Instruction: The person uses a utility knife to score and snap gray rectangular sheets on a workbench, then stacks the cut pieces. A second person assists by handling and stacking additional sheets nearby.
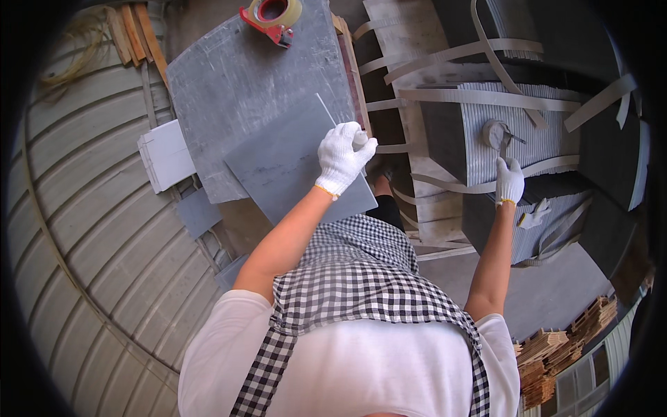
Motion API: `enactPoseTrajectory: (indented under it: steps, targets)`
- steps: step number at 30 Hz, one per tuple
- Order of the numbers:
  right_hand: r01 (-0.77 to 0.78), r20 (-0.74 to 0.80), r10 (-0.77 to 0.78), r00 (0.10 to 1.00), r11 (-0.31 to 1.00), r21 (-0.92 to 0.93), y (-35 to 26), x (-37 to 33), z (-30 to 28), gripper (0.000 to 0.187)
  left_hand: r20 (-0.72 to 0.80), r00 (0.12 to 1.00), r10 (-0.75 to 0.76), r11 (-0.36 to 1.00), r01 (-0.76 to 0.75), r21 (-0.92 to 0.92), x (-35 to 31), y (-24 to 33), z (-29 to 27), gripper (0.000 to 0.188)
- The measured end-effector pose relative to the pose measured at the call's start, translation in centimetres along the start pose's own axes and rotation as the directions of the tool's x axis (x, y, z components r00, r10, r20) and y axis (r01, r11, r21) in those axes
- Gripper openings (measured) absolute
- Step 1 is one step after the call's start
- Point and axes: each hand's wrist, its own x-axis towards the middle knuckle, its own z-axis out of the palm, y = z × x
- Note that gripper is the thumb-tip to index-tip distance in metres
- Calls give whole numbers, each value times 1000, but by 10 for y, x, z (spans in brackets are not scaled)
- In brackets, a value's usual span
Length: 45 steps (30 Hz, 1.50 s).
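My left hand (342, 158), in a white knit glove, is over the right edge of a grey slate-like tile (285, 167). Its fingers are curled around something small and pale that I cannot make out. The tile lies at an angle on a scuffed grey tabletop (250, 69), its near corner overhanging toward my checked apron. Off to the right, my gloved right hand (511, 182) reaches to a thin-handled tool (505, 144), fingers closed at its lower end. The tool leans across a small round pale container (494, 133) on a stack of thin grey tiles (549, 128).
A red tape dispenser (276, 21) sits at the table's far edge. Loose pale straps (486, 97) cross the tile stacks. Another white glove (534, 214) lies on the nearer stack (486, 215). White boxes (167, 156) stand left of the table; wood pieces (566, 344) are piled lower right.
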Motion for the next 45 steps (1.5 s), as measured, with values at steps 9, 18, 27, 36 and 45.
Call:
enactPoseTrajectory:
  steps: [9, 18, 27, 36, 45]
  targets:
    - [115, 344, -424, 838, 753, 647, -179, -138, 5, 38, 73, 997, 18, 998, -22, 59, 10, 0, 0, 29]
    - [591, 1, -647, 763, 698, 405, -221, -152, 39, 17, 240, 953, -185, 968, 219, -123, 15, 0, -16, 37]
    - [595, 36, -654, 756, 708, 379, -240, -159, 19, 13, 131, 979, -154, 970, 175, -170, 16, 2, -17, 32]
    - [538, 120, -636, 763, 726, 428, -251, -164, 1, 20, 75, 996, -55, 995, 61, -78, 22, 2, -29, 29]
    - [535, 141, -630, 764, 740, 407, -254, -166, 0, 21, 45, 998, -44, 996, 47, -71, 20, -3, -29, 28]
